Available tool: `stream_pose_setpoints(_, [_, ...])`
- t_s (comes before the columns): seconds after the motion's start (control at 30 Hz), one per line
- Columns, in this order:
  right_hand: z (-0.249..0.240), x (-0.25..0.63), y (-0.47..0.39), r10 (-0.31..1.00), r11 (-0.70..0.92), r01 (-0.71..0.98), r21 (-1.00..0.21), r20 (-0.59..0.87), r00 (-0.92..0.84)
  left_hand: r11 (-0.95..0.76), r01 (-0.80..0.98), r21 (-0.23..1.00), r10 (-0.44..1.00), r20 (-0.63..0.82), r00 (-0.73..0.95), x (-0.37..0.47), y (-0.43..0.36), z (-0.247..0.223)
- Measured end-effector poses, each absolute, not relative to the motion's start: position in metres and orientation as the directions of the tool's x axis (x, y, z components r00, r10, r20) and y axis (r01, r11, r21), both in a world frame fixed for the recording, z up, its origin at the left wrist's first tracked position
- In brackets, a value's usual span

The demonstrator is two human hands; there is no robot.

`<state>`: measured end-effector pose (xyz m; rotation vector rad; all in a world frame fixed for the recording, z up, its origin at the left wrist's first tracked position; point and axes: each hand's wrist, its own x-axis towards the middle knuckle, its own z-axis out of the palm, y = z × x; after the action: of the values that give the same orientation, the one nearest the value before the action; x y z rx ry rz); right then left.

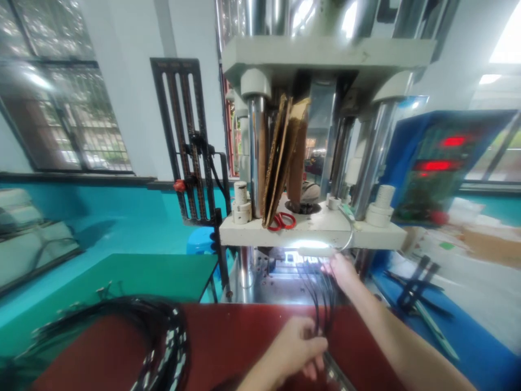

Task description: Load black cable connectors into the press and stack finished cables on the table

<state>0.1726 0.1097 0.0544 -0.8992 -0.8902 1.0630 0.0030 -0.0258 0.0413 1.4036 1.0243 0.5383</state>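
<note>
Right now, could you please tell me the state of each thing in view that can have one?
Left hand: closed around thin cables
Right hand: extended beside the lamp, grip unclear
Black cable bundle: coiled
Lamp: lit
Displays: glowing red
Cardboard sheets: upright, leaning
Scissors: handles visible, blades hidden
</note>
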Motion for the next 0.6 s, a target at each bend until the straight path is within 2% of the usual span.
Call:
stream_pose_setpoints(0.07, [0.047, 0.172, 0.081, 0.963, 0.206, -0.344, -0.916, 0.127, 0.238, 0.397, -0.001, 0.918, 0.661, -0.285, 0.694, 0.011, -0.032, 0.042])
stream_pose_setpoints(0.17, [0.045, 0.169, 0.035, 0.958, 0.200, -0.363, -0.910, 0.103, 0.269, 0.622, -0.240, 0.745, 0.587, -0.240, 0.773, 0.027, -0.043, 0.039])
stream_pose_setpoints(0.3, [0.053, 0.173, -0.008, 0.924, 0.239, -0.362, -0.901, 0.097, 0.370, 0.696, -0.366, 0.617, 0.606, -0.233, 0.760, 0.045, -0.064, 0.040])
stream_pose_setpoints(0.4, [0.057, 0.191, -0.024, 0.897, 0.263, -0.345, -0.901, 0.097, 0.431, 0.740, -0.344, 0.577, 0.541, -0.208, 0.815, 0.052, -0.085, 0.044])
stream_pose_setpoints(0.47, [0.058, 0.210, -0.031, 0.894, 0.240, -0.348, -0.906, 0.066, 0.444, 0.701, -0.259, 0.665, 0.486, -0.178, 0.856, 0.055, -0.101, 0.045])
stream_pose_setpoints(0.53, [0.058, 0.232, -0.038, 0.896, 0.203, -0.358, -0.911, 0.025, 0.444, 0.571, -0.145, 0.808, 0.436, -0.149, 0.887, 0.058, -0.116, 0.044])
stream_pose_setpoints(0.6, [0.056, 0.253, -0.049, 0.888, 0.182, -0.355, -0.917, -0.001, 0.459, 0.448, -0.081, 0.890, 0.427, -0.133, 0.895, 0.061, -0.128, 0.042])
